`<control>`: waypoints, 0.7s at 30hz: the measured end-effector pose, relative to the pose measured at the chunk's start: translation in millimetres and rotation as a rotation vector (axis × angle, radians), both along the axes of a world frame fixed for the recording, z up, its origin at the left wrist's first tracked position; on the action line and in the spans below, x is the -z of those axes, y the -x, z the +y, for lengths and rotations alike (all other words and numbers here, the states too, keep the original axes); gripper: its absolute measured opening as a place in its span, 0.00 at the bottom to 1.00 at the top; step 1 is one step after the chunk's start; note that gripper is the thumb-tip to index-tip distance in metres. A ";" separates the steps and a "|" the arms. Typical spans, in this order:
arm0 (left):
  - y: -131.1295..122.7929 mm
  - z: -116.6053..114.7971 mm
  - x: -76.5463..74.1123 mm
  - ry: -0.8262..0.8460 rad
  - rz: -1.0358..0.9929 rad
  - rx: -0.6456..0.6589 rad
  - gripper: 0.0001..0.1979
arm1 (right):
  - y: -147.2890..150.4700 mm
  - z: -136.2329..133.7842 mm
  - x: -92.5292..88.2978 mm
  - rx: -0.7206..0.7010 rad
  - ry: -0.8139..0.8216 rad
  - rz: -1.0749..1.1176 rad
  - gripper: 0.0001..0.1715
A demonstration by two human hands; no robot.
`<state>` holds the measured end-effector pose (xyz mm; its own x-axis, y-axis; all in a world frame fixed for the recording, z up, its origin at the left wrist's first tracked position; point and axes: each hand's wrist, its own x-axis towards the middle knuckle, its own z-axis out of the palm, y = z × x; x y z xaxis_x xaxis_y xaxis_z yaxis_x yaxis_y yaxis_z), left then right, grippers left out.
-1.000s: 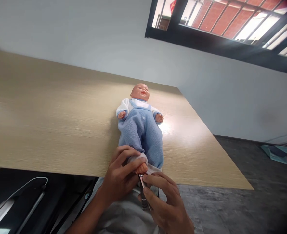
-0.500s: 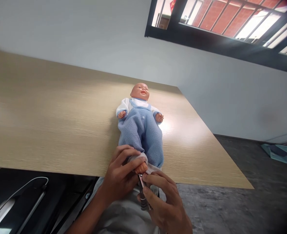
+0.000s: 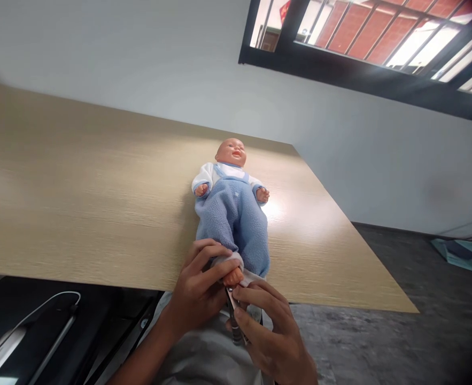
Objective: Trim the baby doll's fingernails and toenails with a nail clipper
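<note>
A baby doll [image 3: 236, 214] in blue fleece overalls and a white top lies on its back, head toward the wall. My left hand [image 3: 201, 278] is wrapped round the doll's leg at the rolled white cuff [image 3: 231, 261], and the bare toes [image 3: 233, 277] stick out past my fingers. In my right hand [image 3: 273, 331] a nail clipper [image 3: 234, 326], dark and silver, is gripped between thumb and fingers. Its head is right at the toes; whether it touches them is hard to tell. The doll's other foot is mostly hidden near my right hand.
The doll lies at the near edge of a wooden table [image 3: 99, 203]. To the lower left is a black surface [image 3: 95, 315] with a white cable [image 3: 55, 295]. A barred window [image 3: 364, 37] is in the wall behind. Teal and red items [image 3: 458, 252] lie on the grey floor at right.
Almost nothing differs. The whole view has shifted very slightly, and both hands keep their hold on the doll's foot and the nail clipper.
</note>
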<state>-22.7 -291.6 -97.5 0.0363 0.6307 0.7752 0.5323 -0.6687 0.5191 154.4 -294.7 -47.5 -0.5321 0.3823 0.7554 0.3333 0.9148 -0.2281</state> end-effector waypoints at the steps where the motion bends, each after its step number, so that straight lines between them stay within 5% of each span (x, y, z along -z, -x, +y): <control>1: 0.0 0.0 0.0 -0.001 -0.003 0.001 0.13 | 0.2 0.0 -0.4 0.002 0.001 0.002 0.12; 14: -1.3 0.6 -2.8 -0.011 -0.010 0.015 0.13 | -4.9 -0.1 22.2 -0.050 0.036 0.070 0.12; 21: 2.6 -2.3 -9.7 0.111 -0.030 0.110 0.18 | -11.0 2.0 36.8 -0.110 0.388 0.387 0.14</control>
